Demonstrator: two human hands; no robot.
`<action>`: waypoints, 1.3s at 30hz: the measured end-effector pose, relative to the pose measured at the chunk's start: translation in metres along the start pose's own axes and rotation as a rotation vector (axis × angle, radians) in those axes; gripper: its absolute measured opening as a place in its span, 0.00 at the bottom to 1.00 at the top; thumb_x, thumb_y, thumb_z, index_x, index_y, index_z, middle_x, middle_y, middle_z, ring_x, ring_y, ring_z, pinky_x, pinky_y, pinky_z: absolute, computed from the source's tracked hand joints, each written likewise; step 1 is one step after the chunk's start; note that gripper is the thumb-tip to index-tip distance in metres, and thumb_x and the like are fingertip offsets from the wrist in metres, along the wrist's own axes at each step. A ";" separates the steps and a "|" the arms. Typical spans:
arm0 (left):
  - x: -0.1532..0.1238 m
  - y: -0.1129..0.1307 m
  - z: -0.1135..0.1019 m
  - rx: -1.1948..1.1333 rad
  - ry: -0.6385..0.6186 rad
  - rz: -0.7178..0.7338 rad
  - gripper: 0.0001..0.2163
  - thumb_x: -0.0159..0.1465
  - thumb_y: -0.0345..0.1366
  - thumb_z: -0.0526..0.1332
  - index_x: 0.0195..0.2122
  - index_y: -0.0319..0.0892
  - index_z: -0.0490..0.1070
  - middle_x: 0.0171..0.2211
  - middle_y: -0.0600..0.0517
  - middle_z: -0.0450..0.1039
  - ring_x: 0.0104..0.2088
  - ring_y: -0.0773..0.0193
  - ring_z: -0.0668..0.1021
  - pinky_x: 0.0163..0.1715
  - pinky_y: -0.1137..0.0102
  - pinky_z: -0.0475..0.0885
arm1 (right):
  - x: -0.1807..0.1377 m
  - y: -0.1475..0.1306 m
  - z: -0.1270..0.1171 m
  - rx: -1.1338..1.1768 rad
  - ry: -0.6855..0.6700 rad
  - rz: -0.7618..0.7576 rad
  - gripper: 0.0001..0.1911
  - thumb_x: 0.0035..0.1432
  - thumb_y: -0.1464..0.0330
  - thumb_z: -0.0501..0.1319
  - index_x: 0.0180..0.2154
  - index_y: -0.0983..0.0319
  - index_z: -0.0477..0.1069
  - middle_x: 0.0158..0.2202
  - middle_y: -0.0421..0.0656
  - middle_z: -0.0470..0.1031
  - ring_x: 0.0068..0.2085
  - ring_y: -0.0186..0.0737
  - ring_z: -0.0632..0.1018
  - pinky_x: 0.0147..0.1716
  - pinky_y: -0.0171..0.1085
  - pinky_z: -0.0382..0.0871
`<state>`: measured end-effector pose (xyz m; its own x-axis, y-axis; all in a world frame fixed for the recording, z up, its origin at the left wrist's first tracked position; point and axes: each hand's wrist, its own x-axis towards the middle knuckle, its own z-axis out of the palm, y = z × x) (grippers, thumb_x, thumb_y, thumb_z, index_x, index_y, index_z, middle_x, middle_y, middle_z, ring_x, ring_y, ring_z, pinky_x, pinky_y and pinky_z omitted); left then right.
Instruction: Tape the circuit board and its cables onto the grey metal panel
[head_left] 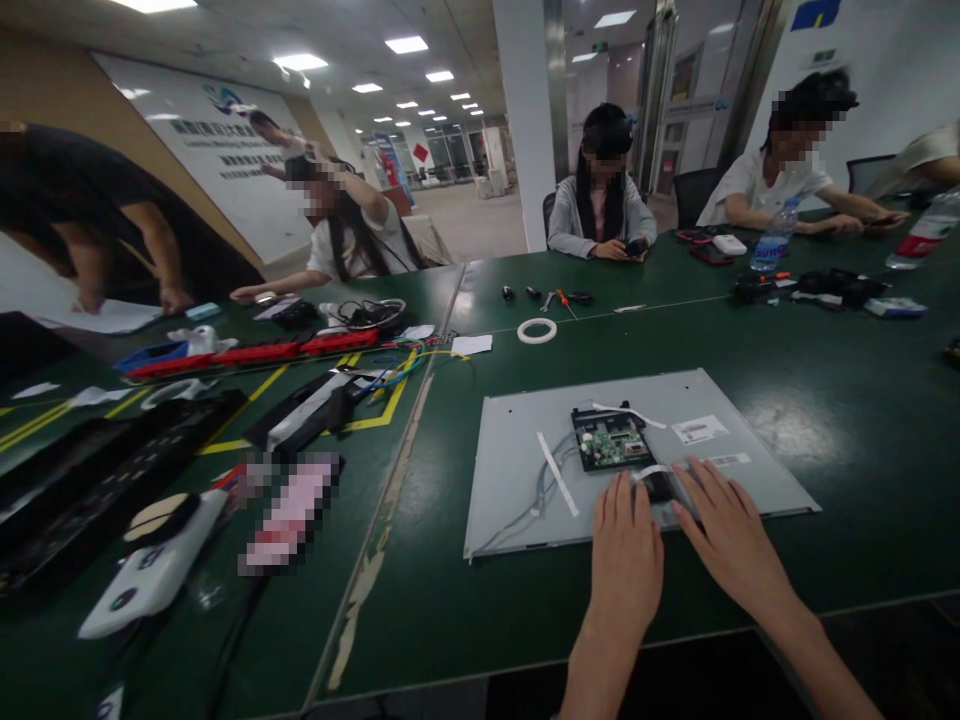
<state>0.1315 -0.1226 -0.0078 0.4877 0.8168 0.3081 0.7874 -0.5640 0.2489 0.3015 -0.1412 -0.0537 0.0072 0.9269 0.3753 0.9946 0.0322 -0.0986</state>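
Note:
A flat grey display panel (pixel 517 440) lies on the green table in front of me. On it sits a black frame with a green circuit board (pixel 615 443), and strips of white tape (pixel 557 474) cross the panel near thin cables. My left hand (pixel 627 530) rests at the panel's near edge, fingers stretched out just below the board. My right hand (pixel 727 525) lies flat beside it with its fingers spread. Between the two hands shows a small black piece (pixel 660 487) with a white strip; the fingertips touch or nearly touch it, and part of it is hidden.
A roll of white tape (pixel 537 331) and several small tools (pixel 568 300) lie beyond the panel. Left of the table seam are a white device (pixel 154 565), a long black tray (pixel 112 470) and red strips (pixel 300 347). Other people sit or stand around the table; a water bottle (pixel 776 238) stands far right.

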 end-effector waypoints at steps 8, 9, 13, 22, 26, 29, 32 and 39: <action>-0.003 0.002 -0.004 0.000 -0.050 -0.003 0.23 0.64 0.29 0.50 0.62 0.35 0.55 0.64 0.40 0.55 0.63 0.51 0.60 0.59 0.53 0.63 | -0.002 -0.001 -0.001 0.000 0.005 0.009 0.27 0.66 0.56 0.43 0.61 0.61 0.57 0.65 0.44 0.52 0.64 0.47 0.54 0.59 0.51 0.51; -0.004 0.002 -0.004 0.003 -0.051 -0.004 0.23 0.64 0.29 0.50 0.62 0.35 0.54 0.64 0.40 0.55 0.63 0.51 0.60 0.59 0.53 0.64 | -0.002 -0.001 -0.001 0.000 0.005 0.009 0.27 0.66 0.57 0.43 0.61 0.61 0.58 0.65 0.45 0.52 0.64 0.47 0.54 0.59 0.51 0.51; -0.006 0.002 -0.003 0.014 -0.049 -0.006 0.23 0.65 0.30 0.50 0.62 0.35 0.54 0.64 0.39 0.54 0.63 0.52 0.60 0.59 0.53 0.64 | -0.003 0.000 0.000 0.004 0.004 -0.005 0.27 0.66 0.57 0.43 0.61 0.62 0.58 0.64 0.45 0.54 0.64 0.47 0.55 0.59 0.51 0.52; -0.004 0.002 -0.003 0.001 -0.029 0.001 0.23 0.64 0.31 0.52 0.61 0.36 0.55 0.63 0.40 0.55 0.63 0.51 0.60 0.59 0.53 0.64 | -0.002 0.002 0.003 0.047 0.022 0.010 0.31 0.66 0.54 0.41 0.64 0.63 0.52 0.63 0.48 0.55 0.64 0.47 0.56 0.60 0.51 0.52; -0.006 0.001 0.000 0.014 -0.005 0.020 0.23 0.64 0.31 0.53 0.61 0.36 0.54 0.63 0.40 0.55 0.63 0.52 0.60 0.59 0.53 0.64 | 0.000 0.001 0.001 0.091 0.008 0.058 0.31 0.66 0.54 0.41 0.65 0.63 0.50 0.64 0.48 0.54 0.64 0.46 0.56 0.60 0.51 0.52; -0.007 0.001 -0.001 0.021 -0.007 0.033 0.24 0.64 0.30 0.53 0.62 0.36 0.53 0.64 0.39 0.54 0.64 0.52 0.59 0.59 0.53 0.63 | 0.001 0.006 -0.002 0.161 -0.010 0.056 0.31 0.66 0.55 0.42 0.65 0.62 0.49 0.64 0.48 0.53 0.64 0.46 0.56 0.60 0.51 0.54; -0.007 0.002 -0.004 0.023 -0.010 0.037 0.24 0.64 0.31 0.53 0.62 0.36 0.53 0.64 0.39 0.54 0.64 0.52 0.59 0.59 0.53 0.63 | 0.001 0.018 -0.007 0.257 -0.041 0.019 0.31 0.66 0.55 0.43 0.65 0.61 0.48 0.65 0.48 0.51 0.64 0.46 0.57 0.60 0.49 0.56; -0.004 0.004 -0.007 -0.031 -0.037 0.015 0.23 0.64 0.32 0.53 0.61 0.37 0.54 0.63 0.40 0.55 0.63 0.51 0.60 0.59 0.52 0.61 | 0.006 0.067 -0.017 0.333 -0.131 -0.039 0.30 0.65 0.56 0.46 0.65 0.61 0.49 0.64 0.46 0.54 0.63 0.41 0.58 0.62 0.45 0.54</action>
<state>0.1298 -0.1290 -0.0016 0.5132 0.8120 0.2780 0.7680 -0.5791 0.2735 0.3700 -0.1393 -0.0423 -0.0650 0.9620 0.2653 0.9053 0.1687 -0.3898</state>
